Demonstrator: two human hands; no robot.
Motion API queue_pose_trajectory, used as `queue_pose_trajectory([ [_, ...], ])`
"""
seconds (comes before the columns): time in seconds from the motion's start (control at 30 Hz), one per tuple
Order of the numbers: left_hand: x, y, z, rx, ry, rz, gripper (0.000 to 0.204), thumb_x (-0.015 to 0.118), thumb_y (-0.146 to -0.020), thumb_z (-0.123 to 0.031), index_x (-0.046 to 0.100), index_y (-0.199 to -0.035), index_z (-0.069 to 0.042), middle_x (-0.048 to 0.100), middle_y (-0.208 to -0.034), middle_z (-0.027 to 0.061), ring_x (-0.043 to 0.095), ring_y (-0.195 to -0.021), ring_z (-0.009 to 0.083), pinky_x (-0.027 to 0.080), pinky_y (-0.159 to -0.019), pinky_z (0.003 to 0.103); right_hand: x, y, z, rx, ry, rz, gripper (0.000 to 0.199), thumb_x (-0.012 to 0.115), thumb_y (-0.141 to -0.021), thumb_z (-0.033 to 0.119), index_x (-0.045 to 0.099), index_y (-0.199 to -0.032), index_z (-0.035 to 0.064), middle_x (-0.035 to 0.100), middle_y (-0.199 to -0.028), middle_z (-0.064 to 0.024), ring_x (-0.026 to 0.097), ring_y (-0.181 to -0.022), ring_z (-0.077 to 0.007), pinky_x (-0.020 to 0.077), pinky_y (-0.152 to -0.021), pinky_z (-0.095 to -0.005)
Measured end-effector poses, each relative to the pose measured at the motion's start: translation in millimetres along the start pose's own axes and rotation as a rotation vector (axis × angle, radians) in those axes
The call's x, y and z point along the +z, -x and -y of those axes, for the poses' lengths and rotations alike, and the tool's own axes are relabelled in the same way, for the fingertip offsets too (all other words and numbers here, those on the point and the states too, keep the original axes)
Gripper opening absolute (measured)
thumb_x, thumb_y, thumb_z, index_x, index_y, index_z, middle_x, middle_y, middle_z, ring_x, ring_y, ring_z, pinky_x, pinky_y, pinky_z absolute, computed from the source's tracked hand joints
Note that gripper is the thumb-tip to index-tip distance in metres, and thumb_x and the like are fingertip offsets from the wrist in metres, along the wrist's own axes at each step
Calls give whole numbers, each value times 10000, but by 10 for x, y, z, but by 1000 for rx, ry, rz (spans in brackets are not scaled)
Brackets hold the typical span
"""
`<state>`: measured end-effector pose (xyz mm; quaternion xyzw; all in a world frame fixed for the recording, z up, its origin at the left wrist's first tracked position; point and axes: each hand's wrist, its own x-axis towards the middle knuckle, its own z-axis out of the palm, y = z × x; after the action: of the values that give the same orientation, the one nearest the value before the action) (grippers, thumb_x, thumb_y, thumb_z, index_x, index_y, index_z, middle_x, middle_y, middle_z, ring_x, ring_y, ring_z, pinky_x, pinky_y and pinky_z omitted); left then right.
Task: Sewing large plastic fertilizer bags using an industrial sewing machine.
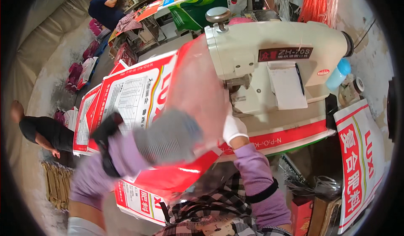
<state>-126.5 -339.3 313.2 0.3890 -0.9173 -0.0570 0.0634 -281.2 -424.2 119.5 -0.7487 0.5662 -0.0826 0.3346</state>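
Note:
A red and white printed woven sack (198, 84) is lifted in front of me, its upper part blurred by motion. My left hand (168, 137), in a grey glove with a lilac sleeve, grips the sack from the lower left and is also blurred. My right hand (234, 128), in a white glove, holds the sack's right edge just below the head of a cream industrial sewing machine (273, 46). The sack's lower end (139, 198) hangs toward my lap. More of the same sacks lie flat in a stack (126, 93) left of the machine.
Another red and white sack (362, 152) hangs at the right, and a blue bottle (338, 74) stands by the machine's right end. Orange strands (320, 0) hang at the top right. One person (42, 131) stands on the floor at left, another (105, 11) bends at the top left.

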Motion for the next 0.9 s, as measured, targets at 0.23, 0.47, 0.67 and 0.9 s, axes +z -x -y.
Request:
queue_pose_trajectory([
  [0.23,942,59,-920,-13,-114,218,78,628,-663,-143,595,-596,-122,554,-556,27,543,-522,226,422,-480,364,238,1088,199,-49,77,99,831,526,-828,153,68,-1507,10,677,-733,-173,673,-665,-350,534,-613,-453],
  [0.47,-35,-273,-272,81,-104,567,113,671,-757,-186,656,-689,-97,617,-655,36,632,-715,226,491,-682,336,-76,-144,219,-18,152,-149,204,553,-834,195,738,-810,112,708,-862,-146,690,-809,-341,553,-679,-424],
  [0.67,200,250,-164,-207,229,171,242,644,-830,-184,608,-1031,-56,636,-1024,58,550,-1093,247,430,-941,377,233,-395,244,30,109,-134,528,545,-831,229,426,-1307,35,696,-807,-166,694,-728,-289,528,-569,-425],
  [0.9,-1240,2214,3156,-997,-286,50,354,835,-615,-136,724,-945,-72,716,-916,112,680,-876,280,534,-776,343,404,317,-74,-391,170,-252,241,566,-742,104,651,-967,101,660,-797,-76,648,-754,-260,467,-789,-415],
])
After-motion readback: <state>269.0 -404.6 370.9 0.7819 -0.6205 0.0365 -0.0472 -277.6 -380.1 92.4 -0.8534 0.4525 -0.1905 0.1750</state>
